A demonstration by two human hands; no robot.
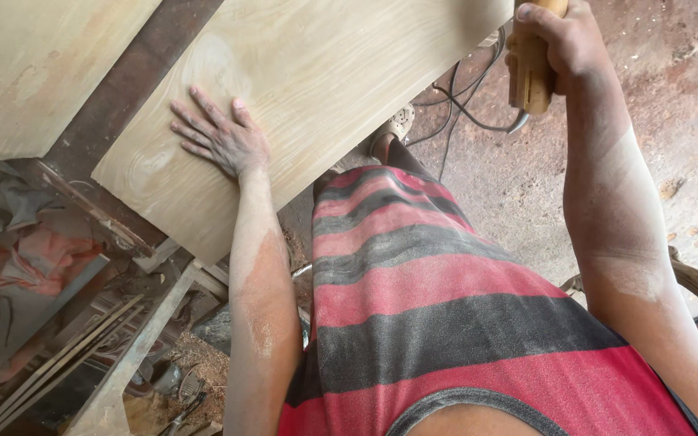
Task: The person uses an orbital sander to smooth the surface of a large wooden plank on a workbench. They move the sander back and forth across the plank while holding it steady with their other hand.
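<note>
Two hands at work. Left hand (218, 137): fingers spread wide, palm flat on a pale sanded wooden panel (317, 77) that stretches ahead of and beside it. Right hand (557, 44): fist wrapped tight round a dust-coated yellow power tool (529, 69), raised off the panel's far edge; black cable (466, 109) trails from beneath that hand to the dusty floor (656, 105). Second pale board (34, 64) lies well beyond the left hand, a dark beam (127, 89) between. Both forearms dusted with sawdust.

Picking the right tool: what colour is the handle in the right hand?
Yellow-orange tool handle, head view.
</note>
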